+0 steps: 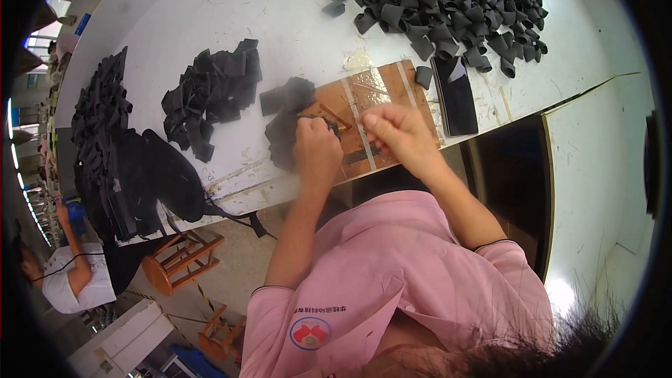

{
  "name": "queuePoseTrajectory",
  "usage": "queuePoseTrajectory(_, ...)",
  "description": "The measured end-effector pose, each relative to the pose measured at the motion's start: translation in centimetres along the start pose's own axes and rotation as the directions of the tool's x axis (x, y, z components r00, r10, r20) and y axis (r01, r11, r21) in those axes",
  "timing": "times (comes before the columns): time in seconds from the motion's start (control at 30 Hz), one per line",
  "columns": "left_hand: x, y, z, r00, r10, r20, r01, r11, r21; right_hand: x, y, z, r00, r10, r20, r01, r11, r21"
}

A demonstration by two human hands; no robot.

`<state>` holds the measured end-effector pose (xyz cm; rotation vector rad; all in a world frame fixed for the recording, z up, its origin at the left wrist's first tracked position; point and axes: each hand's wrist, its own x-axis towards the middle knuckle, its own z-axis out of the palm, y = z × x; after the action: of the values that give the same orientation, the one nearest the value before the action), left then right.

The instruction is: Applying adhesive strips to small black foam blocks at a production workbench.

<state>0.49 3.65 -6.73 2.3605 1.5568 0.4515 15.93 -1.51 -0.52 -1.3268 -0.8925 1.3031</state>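
Note:
My left hand is closed at the left edge of a brown wooden board, with a bit of black material at its fingertips. Beside it lie dark fabric pieces, partly covered by that hand. Over the board's right half, my right hand has its thumb and fingers pinched together; whatever is between them is too small to make out. Pale strips cross the board. A thin brown stick rests on it, and a dark strip lies near its front edge.
A large heap of black fabric loops fills the far right. Stacks of black flat pieces lie left, beyond them another dark pile and a black bag. A dark glossy phone borders the board. Wooden stools stand below.

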Motion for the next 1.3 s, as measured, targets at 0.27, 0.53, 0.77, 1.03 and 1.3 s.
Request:
queuePoseTrajectory(0.27, -0.5, -2.0, -2.1, 0.954, -0.292, -0.064, 0.191, 0.760, -0.621, -1.2, 1.7, 3.2, 0.955, -0.297, 0.010, 0.283, 0.899, -0.335)
queuePoseTrajectory(0.53, -2.3, 2.4, -7.5, 0.907, -0.288, 0.308, 0.299, -0.077, -0.951, -1.5, -0.1, 5.3, 0.775, -0.630, -0.051, 0.571, 0.732, -0.373)
queuePoseTrajectory(0.77, -3.3, 3.7, -4.9, 0.887, -0.372, -0.276, -0.051, 0.514, -0.856, -1.1, 0.3, 5.2, 0.716, -0.698, -0.013, 0.538, 0.564, -0.627)
queuePoseTrajectory(1.03, -2.4, 3.5, -7.4, 0.952, -0.222, 0.208, 0.209, -0.019, -0.978, -1.1, -1.5, 3.1, 0.982, 0.158, 0.098, -0.184, 0.902, 0.390)
queuePoseTrajectory(1.3, -0.6, 2.7, -8.9, 0.924, 0.045, 0.381, 0.356, -0.469, -0.808, -0.7, -4.3, 2.0, 0.933, 0.132, 0.335, -0.270, 0.871, 0.411)
